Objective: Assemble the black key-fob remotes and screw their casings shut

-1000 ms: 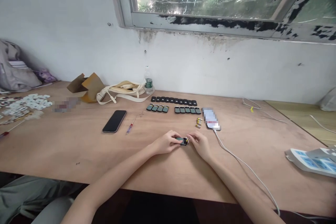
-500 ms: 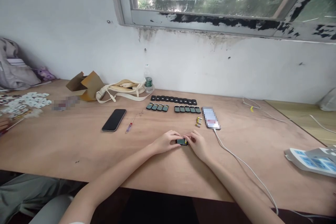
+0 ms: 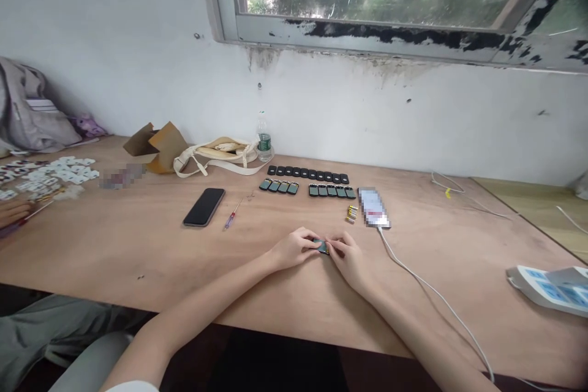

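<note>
Between my hands is a small black casing with a green circuit board (image 3: 321,247) in it, low over the table or resting on it; I cannot tell which. My left hand (image 3: 296,247) pinches its left side, thumb and fingers closed. At its right end, where a bit of yellow shows, the fingertips of my right hand (image 3: 348,255) press together. Whether they also hold a small battery is hidden. Several yellow-and-silver batteries (image 3: 351,214) lie just beyond my right hand. Behind them are similar board casings (image 3: 278,187) in two groups and a row of black covers (image 3: 308,174).
A dark phone (image 3: 204,207) and a screwdriver (image 3: 233,214) lie to the left, a charging phone (image 3: 373,207) with its white cable (image 3: 427,286) to the right. A power strip (image 3: 551,288) sits far right. Another person's hand (image 3: 13,211) shows at the left edge, near white parts (image 3: 68,170).
My fingers have closed in further over the circuit board casing, covering more of its right end. The view has shifted slightly left, and the other person's hand shows more at the left edge.
</note>
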The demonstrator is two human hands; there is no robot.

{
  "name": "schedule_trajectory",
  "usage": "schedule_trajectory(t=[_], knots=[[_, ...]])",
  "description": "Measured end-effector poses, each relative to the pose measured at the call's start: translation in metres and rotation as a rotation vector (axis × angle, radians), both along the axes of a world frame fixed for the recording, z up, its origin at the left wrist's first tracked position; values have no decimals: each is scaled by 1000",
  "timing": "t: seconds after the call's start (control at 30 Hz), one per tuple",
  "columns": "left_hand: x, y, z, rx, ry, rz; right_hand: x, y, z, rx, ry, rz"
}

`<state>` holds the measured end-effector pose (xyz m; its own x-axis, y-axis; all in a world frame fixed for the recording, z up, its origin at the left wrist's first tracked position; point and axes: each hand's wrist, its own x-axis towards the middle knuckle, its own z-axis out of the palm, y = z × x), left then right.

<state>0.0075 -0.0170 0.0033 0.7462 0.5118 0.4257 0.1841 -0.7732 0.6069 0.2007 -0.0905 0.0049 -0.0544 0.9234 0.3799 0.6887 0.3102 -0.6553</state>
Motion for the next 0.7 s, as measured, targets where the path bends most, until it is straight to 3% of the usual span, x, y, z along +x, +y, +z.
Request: schedule_trajectory(t=[0.2, 0.5, 0.7], knots=[[0, 3, -2, -50, -17, -16, 3, 2, -3, 6, -27, 7], [-4, 5, 11, -152, 45, 63, -1, 0, 22, -115, -15, 169], [-5, 5, 9, -160, 42, 70, 0, 2, 18, -100, -8, 157]])
